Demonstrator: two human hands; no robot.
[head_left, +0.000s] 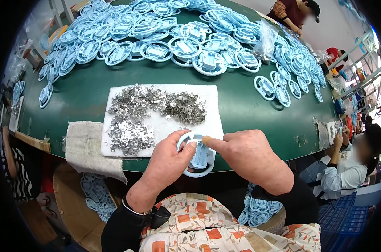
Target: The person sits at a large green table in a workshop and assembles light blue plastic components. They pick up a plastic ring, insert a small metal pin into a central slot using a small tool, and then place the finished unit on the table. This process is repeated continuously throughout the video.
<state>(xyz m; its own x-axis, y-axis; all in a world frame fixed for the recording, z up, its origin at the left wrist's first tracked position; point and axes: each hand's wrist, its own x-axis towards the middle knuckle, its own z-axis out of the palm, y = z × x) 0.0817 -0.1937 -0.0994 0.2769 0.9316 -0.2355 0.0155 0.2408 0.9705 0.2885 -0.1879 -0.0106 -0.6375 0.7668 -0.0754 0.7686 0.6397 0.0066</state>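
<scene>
A: Bottom centre of the frame: the left hand (169, 161) grips the rim of a light blue plastic ring part (197, 155), while the right hand (247, 157) pinches at its top edge, forefinger pressing in.

B: Best kept steady against the bench (85, 92), I'd say, with the small piece seated squarely. Any containers?

A: None as such. Silvery metal clips (146, 109) lie loose on a white foam sheet (207, 96); more blue parts (186, 46) are heaped across the top.

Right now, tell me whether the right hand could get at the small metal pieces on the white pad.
Probably yes: the right hand sits beside the white pad, nothing between it and the metal pieces.
</scene>
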